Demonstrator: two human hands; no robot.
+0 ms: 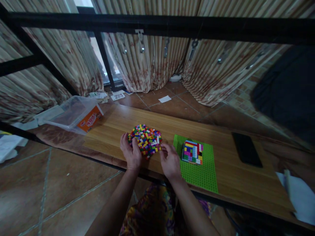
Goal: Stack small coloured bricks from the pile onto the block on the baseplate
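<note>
A heap of small colourful toy bricks lies on the wooden board. My left hand rests at the heap's left edge, its thumb and fingers apart, holding nothing that I can see. At the heap's right edge my right hand has its thumb and forefinger pinched on a small brick, which looks yellow and is partly hidden. To the right of that hand lies a green studded baseplate. A multicoloured block of joined bricks, several layers high, stands on the baseplate.
A clear plastic box with an orange label is at the left end of the wooden board. A black phone lies to the right. A dark metal bar crosses above, before striped curtains. White paper is at lower right.
</note>
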